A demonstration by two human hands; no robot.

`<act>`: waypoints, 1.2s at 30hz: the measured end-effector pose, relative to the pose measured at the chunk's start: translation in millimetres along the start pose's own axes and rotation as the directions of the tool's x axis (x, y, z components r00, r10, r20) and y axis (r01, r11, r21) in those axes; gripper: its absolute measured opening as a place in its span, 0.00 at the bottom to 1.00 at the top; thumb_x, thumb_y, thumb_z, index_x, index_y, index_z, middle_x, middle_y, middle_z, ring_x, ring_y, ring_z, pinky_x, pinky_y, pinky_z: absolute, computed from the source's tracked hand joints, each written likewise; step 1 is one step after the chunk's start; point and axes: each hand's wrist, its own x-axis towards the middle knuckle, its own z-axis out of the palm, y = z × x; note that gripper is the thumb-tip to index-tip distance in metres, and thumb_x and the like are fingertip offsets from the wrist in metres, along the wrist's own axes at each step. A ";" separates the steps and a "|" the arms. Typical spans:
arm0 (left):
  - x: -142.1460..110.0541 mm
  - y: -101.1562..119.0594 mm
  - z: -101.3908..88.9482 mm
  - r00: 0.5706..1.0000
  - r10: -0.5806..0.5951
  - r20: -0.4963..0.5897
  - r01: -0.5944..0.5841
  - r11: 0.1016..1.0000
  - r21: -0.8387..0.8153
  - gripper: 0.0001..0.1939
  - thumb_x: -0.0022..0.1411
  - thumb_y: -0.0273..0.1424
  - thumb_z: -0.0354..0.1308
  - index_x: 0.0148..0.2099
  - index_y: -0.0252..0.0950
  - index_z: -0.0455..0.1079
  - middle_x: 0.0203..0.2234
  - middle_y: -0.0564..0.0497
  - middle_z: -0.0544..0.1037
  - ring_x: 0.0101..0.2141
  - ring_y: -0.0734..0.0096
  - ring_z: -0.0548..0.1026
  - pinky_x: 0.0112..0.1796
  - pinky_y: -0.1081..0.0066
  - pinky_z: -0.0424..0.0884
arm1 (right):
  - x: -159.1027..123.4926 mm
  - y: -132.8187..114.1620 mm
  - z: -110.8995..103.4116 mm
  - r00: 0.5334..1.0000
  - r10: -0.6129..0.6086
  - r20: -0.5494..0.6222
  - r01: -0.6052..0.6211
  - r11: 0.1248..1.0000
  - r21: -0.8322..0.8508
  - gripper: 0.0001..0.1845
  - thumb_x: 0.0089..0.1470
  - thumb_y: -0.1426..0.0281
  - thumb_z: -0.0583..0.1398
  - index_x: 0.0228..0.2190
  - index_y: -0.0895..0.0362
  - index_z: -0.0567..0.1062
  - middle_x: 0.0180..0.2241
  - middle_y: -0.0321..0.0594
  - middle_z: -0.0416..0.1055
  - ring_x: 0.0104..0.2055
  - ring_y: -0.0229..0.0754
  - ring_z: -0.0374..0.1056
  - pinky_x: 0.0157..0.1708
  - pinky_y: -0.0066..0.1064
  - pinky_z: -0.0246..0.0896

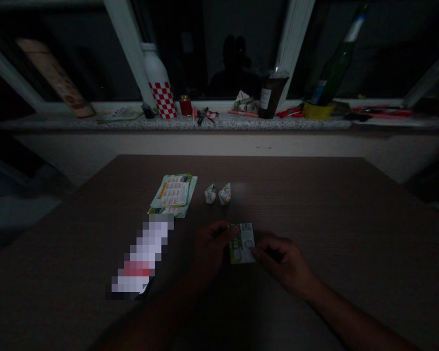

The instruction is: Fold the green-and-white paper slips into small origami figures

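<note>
A small folded printed paper (242, 243), green and white, lies on the dark wooden table (332, 219) in front of me. My left hand (211, 246) pinches its left edge with curled fingers. My right hand (281, 261) presses its fingertips on the right edge. Just beyond the paper stand two small folded paper shapes (217, 193), side by side. A stack of printed leaflets (173, 194) lies to their left.
A blurred oblong object (141, 258) lies on the table to the left of my hands. The windowsill (205, 122) behind holds a red-checked white bottle (160, 83), a dark cup (270, 95), a green bottle (334, 63), pens and clutter. The room is dim.
</note>
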 end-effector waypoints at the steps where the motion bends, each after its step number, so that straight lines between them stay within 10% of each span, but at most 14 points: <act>1: 0.4 -0.6 -0.2 1.000 -0.004 0.000 0.004 1.000 -0.014 0.09 0.44 0.33 0.66 0.23 0.33 0.72 0.16 0.55 0.73 0.19 0.76 0.69 0.22 0.75 0.66 | -0.1 -0.6 -0.3 1.000 -0.003 0.011 0.003 1.000 0.001 0.13 0.56 0.65 0.57 0.23 0.59 0.71 0.23 0.37 0.67 0.27 0.37 0.63 0.29 0.28 0.58; 17: -1.5 1.1 -1.0 1.000 0.013 0.010 -0.014 0.999 0.039 0.09 0.45 0.33 0.66 0.24 0.33 0.72 0.18 0.55 0.74 0.20 0.75 0.70 0.24 0.75 0.66 | -1.2 3.0 -1.2 0.999 -0.022 0.030 0.022 1.000 0.017 0.10 0.55 0.68 0.57 0.25 0.59 0.73 0.24 0.38 0.70 0.27 0.38 0.65 0.28 0.28 0.60; 23: -6.9 1.8 -2.9 0.987 0.102 0.122 -0.120 0.981 0.150 0.10 0.49 0.35 0.65 0.25 0.33 0.72 0.18 0.55 0.72 0.21 0.75 0.68 0.24 0.76 0.64 | -2.0 1.5 -4.7 0.975 -0.119 -0.189 0.127 0.991 0.035 0.06 0.53 0.70 0.60 0.26 0.57 0.74 0.25 0.38 0.72 0.28 0.39 0.68 0.29 0.30 0.64; 36: -11.6 6.6 -5.6 0.850 0.343 0.400 -0.496 0.777 0.387 0.07 0.58 0.32 0.59 0.29 0.34 0.73 0.24 0.51 0.74 0.28 0.70 0.71 0.31 0.73 0.65 | -3.5 -0.3 -9.5 0.917 -0.278 -0.288 0.287 0.958 -0.010 0.03 0.52 0.75 0.60 0.28 0.56 0.73 0.26 0.38 0.72 0.29 0.40 0.69 0.30 0.31 0.63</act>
